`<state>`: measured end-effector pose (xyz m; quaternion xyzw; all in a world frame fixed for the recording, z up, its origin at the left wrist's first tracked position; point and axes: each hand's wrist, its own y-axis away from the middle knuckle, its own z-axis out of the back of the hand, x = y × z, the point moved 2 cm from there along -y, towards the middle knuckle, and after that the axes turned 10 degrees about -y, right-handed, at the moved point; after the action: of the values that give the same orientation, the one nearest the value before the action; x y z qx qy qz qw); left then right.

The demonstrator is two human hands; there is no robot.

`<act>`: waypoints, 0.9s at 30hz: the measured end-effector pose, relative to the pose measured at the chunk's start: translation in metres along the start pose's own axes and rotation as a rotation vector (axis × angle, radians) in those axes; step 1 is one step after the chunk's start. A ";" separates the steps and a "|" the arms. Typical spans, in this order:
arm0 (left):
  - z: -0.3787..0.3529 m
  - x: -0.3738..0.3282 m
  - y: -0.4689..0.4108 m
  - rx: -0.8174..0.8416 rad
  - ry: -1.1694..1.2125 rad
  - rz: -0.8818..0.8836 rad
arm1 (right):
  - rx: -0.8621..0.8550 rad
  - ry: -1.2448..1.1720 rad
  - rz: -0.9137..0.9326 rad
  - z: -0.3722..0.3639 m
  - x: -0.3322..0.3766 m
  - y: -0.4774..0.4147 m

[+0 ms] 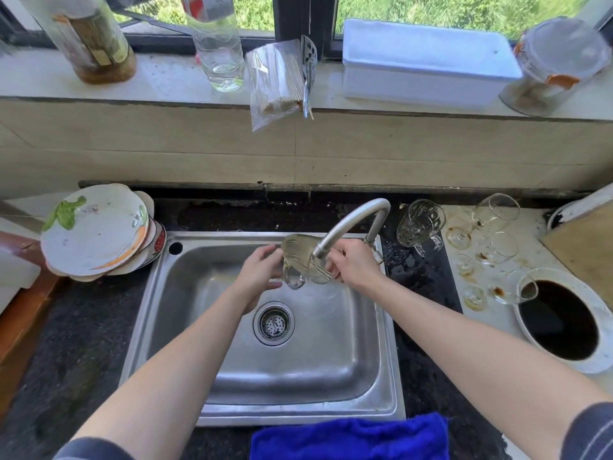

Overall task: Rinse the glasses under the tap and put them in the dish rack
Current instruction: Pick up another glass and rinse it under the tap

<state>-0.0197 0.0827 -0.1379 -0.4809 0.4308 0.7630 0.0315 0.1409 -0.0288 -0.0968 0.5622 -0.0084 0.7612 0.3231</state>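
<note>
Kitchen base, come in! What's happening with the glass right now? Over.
Both busy: left hand and right hand grip the glass mug. Mug under the tap spout, over the sink. Nothing blocking; dirty glasses wait on the counter.

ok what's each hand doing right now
Left hand: holds the glass mug between fingers and thumb.
Right hand: curled round the mug's other end.

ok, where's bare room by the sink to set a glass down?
Free: dark counter left of the sink, between the plate stack and the front edge; the dark strip between sink and white counter, in front of the glass mug; the basin floor around the drain. Crowded: the white counter, full of stained glasses.
</note>
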 end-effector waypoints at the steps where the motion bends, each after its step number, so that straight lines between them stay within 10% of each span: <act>1: 0.001 -0.004 -0.001 0.005 0.049 0.011 | 0.016 -0.046 -0.021 -0.002 0.001 -0.001; 13: 0.029 -0.015 0.009 -0.016 0.385 0.004 | 0.078 -0.607 -0.450 -0.040 -0.009 -0.005; 27: -0.029 0.017 0.024 0.213 0.143 0.290 | 0.143 -0.087 -0.325 0.013 -0.003 0.004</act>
<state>-0.0194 0.0417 -0.1403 -0.4608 0.5750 0.6735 -0.0587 0.1507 -0.0382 -0.0937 0.6101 0.1228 0.6726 0.4004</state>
